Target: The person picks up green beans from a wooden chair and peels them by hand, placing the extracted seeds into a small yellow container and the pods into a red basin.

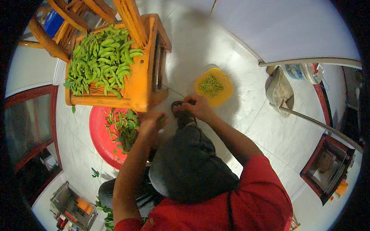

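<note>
My left hand point(151, 124) is blurred, between the wooden chair and my knee, next to the red basin. Whether it holds anything is unclear. My right hand point(201, 108) is over my shoe, just short of the yellow plastic basket, with its fingers bent in. Shadow hides whether anything sits between them. Green soybean pods point(101, 59) are heaped on the seat of the wooden chair point(138, 95). Shelled green beans point(211, 85) lie in the yellow plastic basket point(227, 93) on the floor. The red plastic basin point(98, 132) holds loose pods and dark leaves point(127, 135), partly covered by my left forearm.
A long-handled dustpan point(279, 89) stands at the right, near a clear plastic bucket point(303, 72). Stray leaves point(95, 172) dot the tiled floor point(78, 144). A grey crate point(73, 205) is at lower left. A white panel point(289, 29) borders the upper right.
</note>
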Available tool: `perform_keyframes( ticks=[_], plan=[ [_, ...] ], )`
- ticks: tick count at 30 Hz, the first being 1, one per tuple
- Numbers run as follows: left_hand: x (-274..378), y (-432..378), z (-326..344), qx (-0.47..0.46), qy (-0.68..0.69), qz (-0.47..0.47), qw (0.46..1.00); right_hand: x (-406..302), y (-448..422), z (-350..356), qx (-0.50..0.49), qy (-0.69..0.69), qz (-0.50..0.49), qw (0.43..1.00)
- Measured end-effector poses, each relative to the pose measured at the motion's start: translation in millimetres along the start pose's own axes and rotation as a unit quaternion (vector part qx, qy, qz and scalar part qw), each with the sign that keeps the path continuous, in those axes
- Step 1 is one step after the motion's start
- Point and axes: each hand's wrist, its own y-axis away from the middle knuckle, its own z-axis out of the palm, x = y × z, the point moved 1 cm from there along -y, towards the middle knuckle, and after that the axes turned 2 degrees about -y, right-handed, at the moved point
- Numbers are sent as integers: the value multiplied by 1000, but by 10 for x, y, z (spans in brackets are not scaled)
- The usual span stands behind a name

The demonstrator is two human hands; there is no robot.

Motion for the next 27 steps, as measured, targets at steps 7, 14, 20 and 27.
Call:
perform_keyframes(
  ticks=[7,14,20,27],
  plan=[
    [-145,-492,698,-91,81,109,987,-81,87,-7,7,28,-203,979],
    [-57,-463,583,-159,148,16,976,770,-132,-819,428,293,-159,840],
    [102,-449,730,-169,216,51,960,1628,-262,-1015,226,19,173,958],
    [241,-632,931,-154,198,103,963,1844,-475,-499,192,104,57,974]
  ],
)
